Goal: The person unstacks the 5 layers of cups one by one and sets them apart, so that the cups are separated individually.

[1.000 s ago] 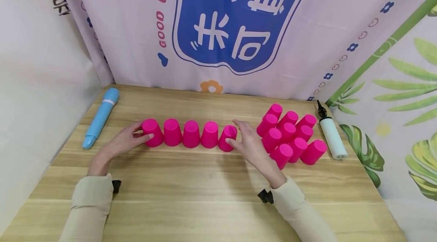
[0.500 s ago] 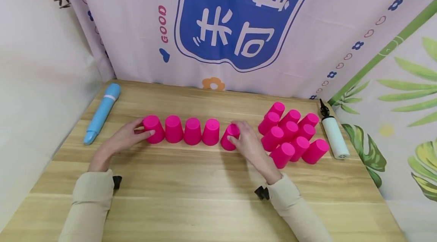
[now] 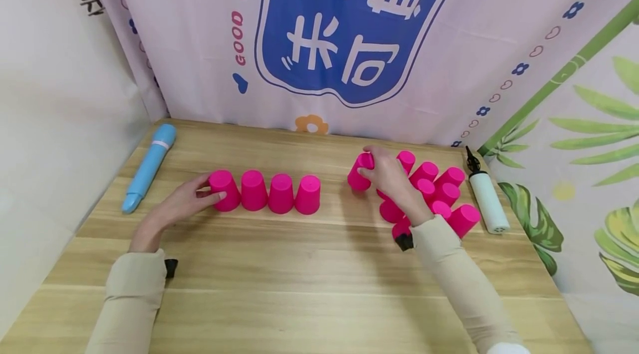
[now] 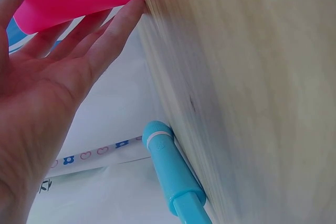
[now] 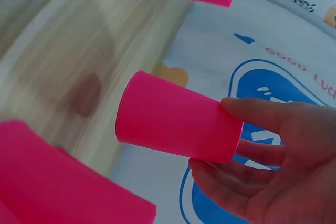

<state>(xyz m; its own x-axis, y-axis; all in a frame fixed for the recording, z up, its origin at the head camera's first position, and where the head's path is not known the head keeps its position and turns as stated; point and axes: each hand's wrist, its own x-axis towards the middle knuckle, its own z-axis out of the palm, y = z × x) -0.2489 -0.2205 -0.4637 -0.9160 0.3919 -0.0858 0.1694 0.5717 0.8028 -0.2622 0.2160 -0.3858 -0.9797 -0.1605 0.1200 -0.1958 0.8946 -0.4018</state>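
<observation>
An upside-down pink cup (image 3: 226, 194) forms the left end of a short row on the table. My left hand (image 3: 181, 201) holds that end cup from its left side, thumb in front and fingers behind; in the left wrist view part of the cup is cut off. To its right stand several matching cups (image 3: 281, 194), also mouth down. Between row and cluster, my right hand (image 3: 394, 176) grips another pink cup (image 5: 176, 119) near its closed end, raised above the table with its shadow below. Behind the right hand, several cups (image 3: 464, 221) stand bunched together, partly hidden by it.
A light-blue tube-shaped pump (image 3: 150, 168) lies along the left side of the wooden table (image 3: 279, 298). On the right lies a pale hand pump (image 3: 488, 201) with a black nozzle. A printed cloth (image 3: 199, 82) hangs behind the table.
My right hand has lifted the right-end cup out of the row and carried it right and back toward the cluster. The left hand has stayed at its cup.
</observation>
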